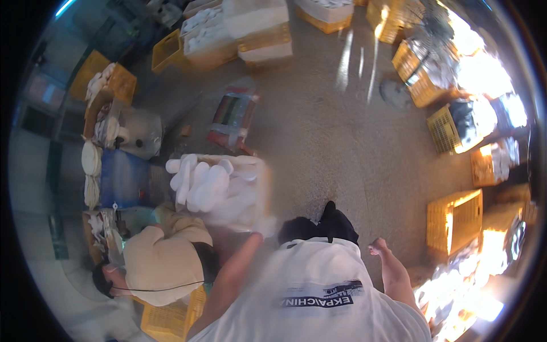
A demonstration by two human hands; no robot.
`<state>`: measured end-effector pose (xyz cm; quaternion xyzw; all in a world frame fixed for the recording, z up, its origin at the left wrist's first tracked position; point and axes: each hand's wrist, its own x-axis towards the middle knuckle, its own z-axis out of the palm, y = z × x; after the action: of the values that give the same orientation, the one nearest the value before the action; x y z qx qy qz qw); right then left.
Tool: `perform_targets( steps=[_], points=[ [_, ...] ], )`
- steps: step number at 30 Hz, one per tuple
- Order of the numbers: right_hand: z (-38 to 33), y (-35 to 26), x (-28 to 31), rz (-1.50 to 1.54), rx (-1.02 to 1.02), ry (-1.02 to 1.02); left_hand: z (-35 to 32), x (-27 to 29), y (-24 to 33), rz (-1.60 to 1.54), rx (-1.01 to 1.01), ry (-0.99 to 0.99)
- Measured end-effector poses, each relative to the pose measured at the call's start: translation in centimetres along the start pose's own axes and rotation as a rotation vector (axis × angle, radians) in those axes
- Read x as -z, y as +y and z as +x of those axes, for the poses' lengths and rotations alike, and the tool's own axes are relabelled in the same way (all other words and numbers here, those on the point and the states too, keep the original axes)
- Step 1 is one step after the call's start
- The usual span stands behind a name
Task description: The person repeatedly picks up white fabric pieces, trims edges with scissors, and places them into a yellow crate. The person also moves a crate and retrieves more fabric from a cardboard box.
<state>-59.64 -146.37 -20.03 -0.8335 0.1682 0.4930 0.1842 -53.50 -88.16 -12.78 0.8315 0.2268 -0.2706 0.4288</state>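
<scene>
My left arm reaches forward, and my left hand [257,236] is at the near right corner of a pale crate [263,188]. Its fingers are blurred and hidden there, so whether they grip the rim does not show. Heaped in the crate are several white, rounded, sole-shaped pieces [200,188]. Out to the right, away from my body, my right hand [376,246] hangs over the floor with its fingers curled. Nothing shows in it, and no object touches it.
A person in a beige top [162,259] bends over close on my left, beside a yellow crate [171,319]. Ahead lies a red-edged flat bundle [232,117]. Yellow crates [454,222] line the right side, near a standing fan [427,34]. Stacked boxes [256,23] stand at the back.
</scene>
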Motion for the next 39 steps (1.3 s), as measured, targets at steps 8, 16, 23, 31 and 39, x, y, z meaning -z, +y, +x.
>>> perform_targets(
  steps=[8,16,23,31,39],
  points=[
    [17.7,-35.7,38.0,0.010,0.375,0.474,11.7,0.2,1.6,-0.008,0.287,-0.086],
    [22.3,-66.5,53.3,0.212,0.554,0.160,35.5,15.8,11.8,-0.983,0.428,-0.013],
    [31.2,-93.7,61.6,0.011,0.753,0.039,55.4,36.6,25.2,-0.723,-0.054,0.433],
    [36.3,-122.6,63.7,-0.353,1.064,-0.104,68.6,37.1,24.1,-0.525,0.419,0.520],
    [33.8,-139.4,48.8,-0.509,0.959,-0.562,66.3,43.9,21.4,-0.324,0.824,0.735]
  ],
)
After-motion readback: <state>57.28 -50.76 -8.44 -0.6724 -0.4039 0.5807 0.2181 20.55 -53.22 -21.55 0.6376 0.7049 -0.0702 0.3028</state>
